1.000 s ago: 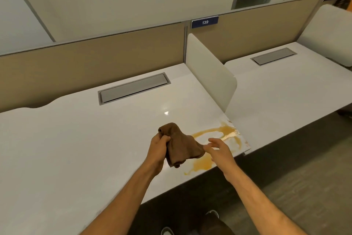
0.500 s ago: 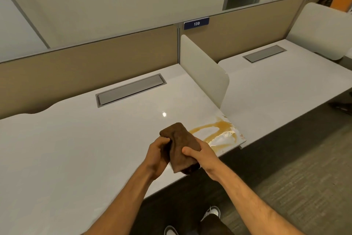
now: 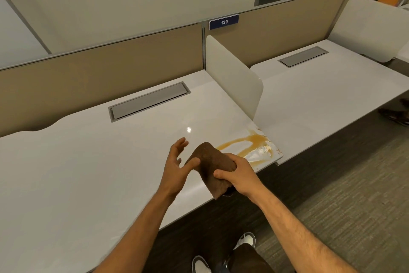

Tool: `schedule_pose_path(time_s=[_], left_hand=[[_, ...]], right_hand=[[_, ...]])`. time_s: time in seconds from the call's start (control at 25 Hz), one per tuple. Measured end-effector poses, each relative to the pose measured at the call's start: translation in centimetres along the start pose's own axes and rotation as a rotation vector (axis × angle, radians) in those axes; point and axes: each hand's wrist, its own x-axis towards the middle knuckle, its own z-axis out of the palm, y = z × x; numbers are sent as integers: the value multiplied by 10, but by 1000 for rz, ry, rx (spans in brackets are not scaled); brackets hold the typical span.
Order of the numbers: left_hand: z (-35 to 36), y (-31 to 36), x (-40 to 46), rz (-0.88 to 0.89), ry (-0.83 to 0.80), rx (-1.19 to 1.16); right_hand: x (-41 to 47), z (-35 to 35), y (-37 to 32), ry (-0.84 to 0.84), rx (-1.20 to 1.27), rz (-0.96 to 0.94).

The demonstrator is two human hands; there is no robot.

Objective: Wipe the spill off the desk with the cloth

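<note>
Hands: right hand point(image 3: 240, 174) grips cloth point(image 3: 213, 167) (perhaps hiding some spill point(image 3: 247, 143)).

Desk point(image 3: 88, 162) open leftward; divider point(image 3: 234, 82) walls right.

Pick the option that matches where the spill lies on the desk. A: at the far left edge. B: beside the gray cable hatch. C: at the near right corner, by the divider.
C: the spill spreads over the desk's near right corner, below the divider.
</note>
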Motion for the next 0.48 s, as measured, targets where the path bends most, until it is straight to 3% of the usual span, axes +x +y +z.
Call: schedule_pose_path(time_s=[0.12, 0.2, 0.36, 0.48], left_hand=[[-14, 3, 4, -72, -290, 10], [-16, 6, 4, -100, -364, -26], [-3, 3, -1, -156, -261, -41], [6, -4, -5, -251, -181, -109]], right_hand=[[-5, -3, -8, -126, -31, -20], [-6, -3, -7, -140, -5, -41], [-11, 1, 6, 0, -58, -38], [-18, 11, 19, 126, -374, -130]])
